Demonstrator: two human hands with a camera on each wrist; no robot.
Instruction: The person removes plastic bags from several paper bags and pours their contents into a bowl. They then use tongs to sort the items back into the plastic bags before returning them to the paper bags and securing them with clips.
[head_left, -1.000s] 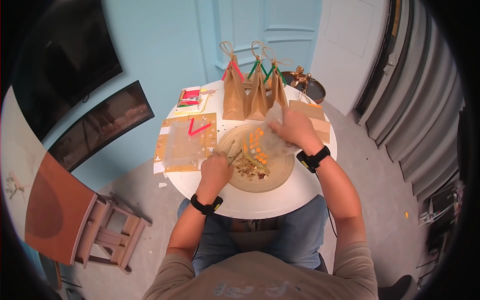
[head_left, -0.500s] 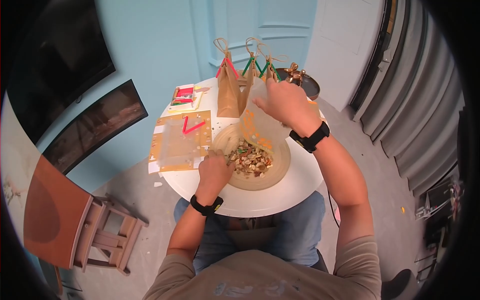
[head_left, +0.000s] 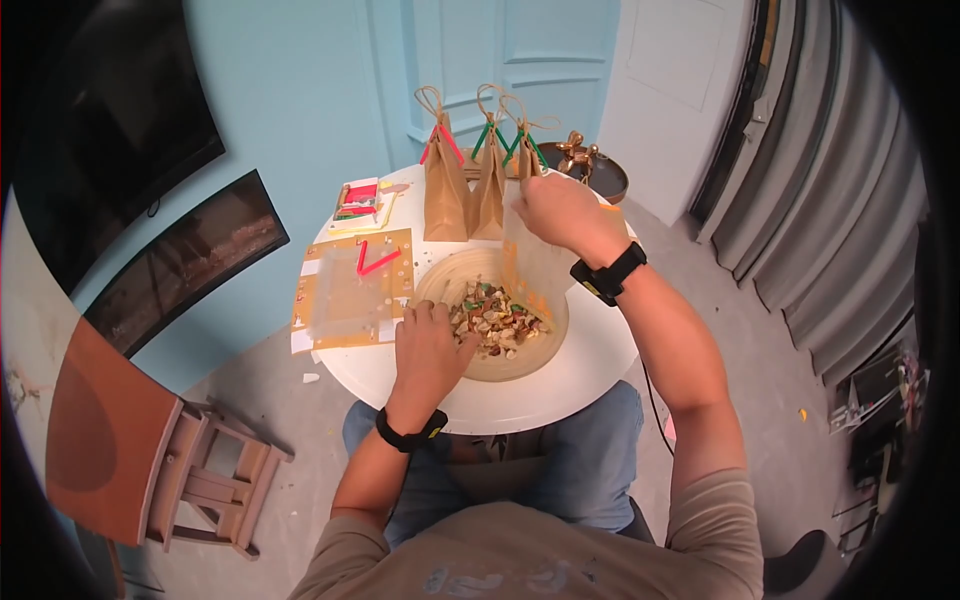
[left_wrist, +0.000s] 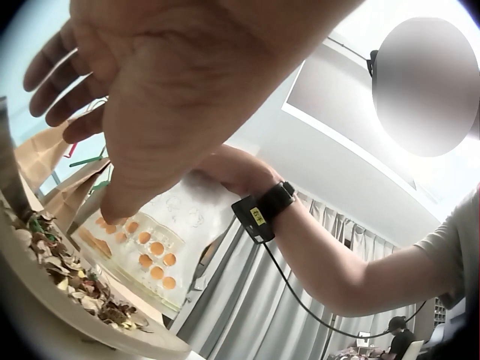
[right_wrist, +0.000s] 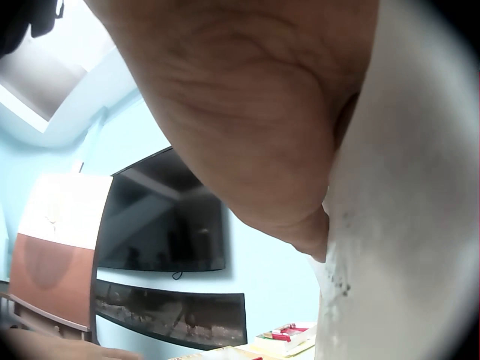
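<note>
My right hand [head_left: 568, 218] pinches the upper edge of a translucent bag [head_left: 522, 262] printed with orange dots. The bag hangs upright over the right side of a round wooden tray [head_left: 552, 352]. In the left wrist view its dotted face [left_wrist: 159, 251] shows behind the tray's rim. A heap of mixed dried pieces [head_left: 488, 325], brown and cream with some green, lies in the tray. My left hand [head_left: 428, 345] is at the tray's left side with its fingers straight and spread, next to the heap. Up close in the right wrist view, the bag [right_wrist: 405, 202] hides my right fingertips.
Three brown paper bags [head_left: 448, 205] with twine handles stand at the back. On the left lies a cardboard sheet [head_left: 398, 290] with translucent sheets and a pink V-shaped strip [head_left: 378, 260]. Behind it sits a small box [head_left: 358, 200]. A dark round tray [head_left: 607, 183] bears a copper-coloured figure [head_left: 576, 153].
My right hand has lifted the dotted bag from low over the tray to a hanging position, uncovering more dried pieces. My left fingers have gone from curled at the tray to straight and spread.
</note>
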